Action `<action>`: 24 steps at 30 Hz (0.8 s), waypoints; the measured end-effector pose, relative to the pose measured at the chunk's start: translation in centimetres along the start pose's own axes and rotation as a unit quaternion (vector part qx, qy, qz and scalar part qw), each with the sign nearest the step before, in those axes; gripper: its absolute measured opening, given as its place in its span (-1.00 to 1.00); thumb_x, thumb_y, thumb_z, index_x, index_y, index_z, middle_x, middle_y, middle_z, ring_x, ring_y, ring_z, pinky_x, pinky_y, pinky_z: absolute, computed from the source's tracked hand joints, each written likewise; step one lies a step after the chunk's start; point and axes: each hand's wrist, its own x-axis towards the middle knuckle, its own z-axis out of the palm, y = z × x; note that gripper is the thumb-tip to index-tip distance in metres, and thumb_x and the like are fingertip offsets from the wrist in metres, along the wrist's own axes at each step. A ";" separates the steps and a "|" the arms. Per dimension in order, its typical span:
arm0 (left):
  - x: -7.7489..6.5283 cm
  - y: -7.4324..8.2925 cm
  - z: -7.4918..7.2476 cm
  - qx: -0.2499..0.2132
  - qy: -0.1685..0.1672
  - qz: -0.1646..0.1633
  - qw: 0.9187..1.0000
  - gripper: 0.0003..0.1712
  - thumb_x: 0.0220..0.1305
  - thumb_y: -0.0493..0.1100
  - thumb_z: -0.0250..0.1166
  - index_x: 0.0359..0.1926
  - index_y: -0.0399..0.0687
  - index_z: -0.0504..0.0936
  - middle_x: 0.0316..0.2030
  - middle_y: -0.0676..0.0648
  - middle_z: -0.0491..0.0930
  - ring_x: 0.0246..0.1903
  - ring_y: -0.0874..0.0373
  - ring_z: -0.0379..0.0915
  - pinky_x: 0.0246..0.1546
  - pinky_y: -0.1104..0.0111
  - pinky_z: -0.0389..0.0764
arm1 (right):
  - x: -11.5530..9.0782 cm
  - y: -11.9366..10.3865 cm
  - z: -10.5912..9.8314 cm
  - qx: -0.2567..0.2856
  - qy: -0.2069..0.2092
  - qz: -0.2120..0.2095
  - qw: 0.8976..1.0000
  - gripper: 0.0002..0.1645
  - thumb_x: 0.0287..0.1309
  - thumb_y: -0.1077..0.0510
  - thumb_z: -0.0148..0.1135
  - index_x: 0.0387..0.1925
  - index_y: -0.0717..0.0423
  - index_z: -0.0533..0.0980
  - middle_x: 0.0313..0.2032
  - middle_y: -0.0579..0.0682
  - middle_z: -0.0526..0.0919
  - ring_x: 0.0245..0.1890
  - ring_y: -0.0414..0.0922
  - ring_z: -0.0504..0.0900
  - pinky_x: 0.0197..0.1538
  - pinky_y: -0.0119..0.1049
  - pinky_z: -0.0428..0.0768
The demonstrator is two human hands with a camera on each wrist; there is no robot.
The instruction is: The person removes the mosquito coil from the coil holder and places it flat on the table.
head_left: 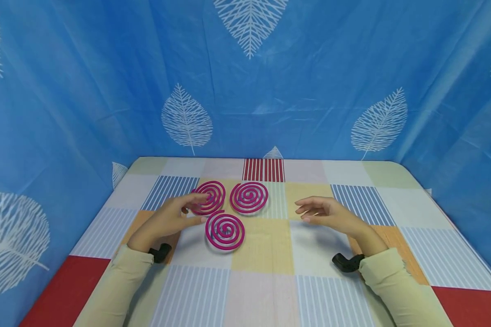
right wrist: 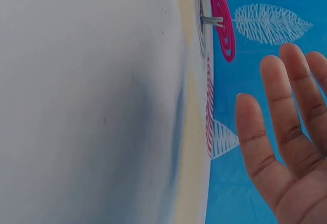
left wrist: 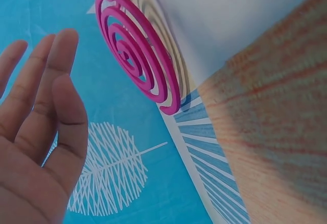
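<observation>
Three magenta mosquito coils stand raised off the cloth left of the middle: a back left coil [head_left: 218,197], a back right coil [head_left: 249,195] and a front coil [head_left: 226,229]. My left hand [head_left: 169,218] is beside them, its fingers overlapping the back left coil in the head view. The left wrist view shows that hand with loosely straight fingers, apart from a coil [left wrist: 125,55]. Off to the right, my right hand [head_left: 331,213] hovers over the cloth, holding nothing. A small metal stand [right wrist: 212,21] props up a coil [right wrist: 223,35] in the right wrist view.
A patchwork-patterned cloth [head_left: 266,290] covers the table. Blue curtains [head_left: 294,91] with white leaf prints hang behind it and at both sides. Each wrist wears a black band with a camera piece, such as the right wrist camera [head_left: 348,262].
</observation>
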 end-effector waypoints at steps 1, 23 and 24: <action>0.0 0.0 0.0 0.000 -0.006 -0.004 1.000 -0.34 0.39 -0.22 0.51 0.42 -0.33 0.55 0.22 -0.28 0.68 0.07 -0.17 0.67 0.07 -0.12 0.64 | 0.1 0.0 0.1 0.000 -0.001 0.001 1.000 -0.43 0.47 0.35 0.30 0.37 0.58 0.42 0.13 0.42 0.68 0.09 -0.08 0.76 0.14 -0.38 0.67; -0.2 -0.9 0.2 -0.022 -0.045 -0.022 0.999 -0.30 0.42 -0.12 0.50 0.46 -0.28 0.52 0.12 -0.21 0.73 0.04 -0.09 0.65 0.01 0.03 0.57 | 1.6 -0.2 2.0 0.018 -0.014 -0.015 1.000 -0.45 0.44 0.37 0.32 0.33 0.62 0.44 0.10 0.56 0.64 0.06 -0.06 0.77 0.12 -0.37 0.69; -0.2 -0.9 0.2 -0.021 -0.046 -0.023 0.998 -0.30 0.42 -0.11 0.51 0.47 -0.28 0.52 0.12 -0.21 0.73 0.04 -0.09 0.66 0.01 0.03 0.57 | 1.7 -0.2 2.1 0.019 -0.015 -0.013 1.000 -0.44 0.44 0.36 0.33 0.33 0.61 0.44 0.10 0.55 0.65 0.06 -0.07 0.77 0.12 -0.37 0.68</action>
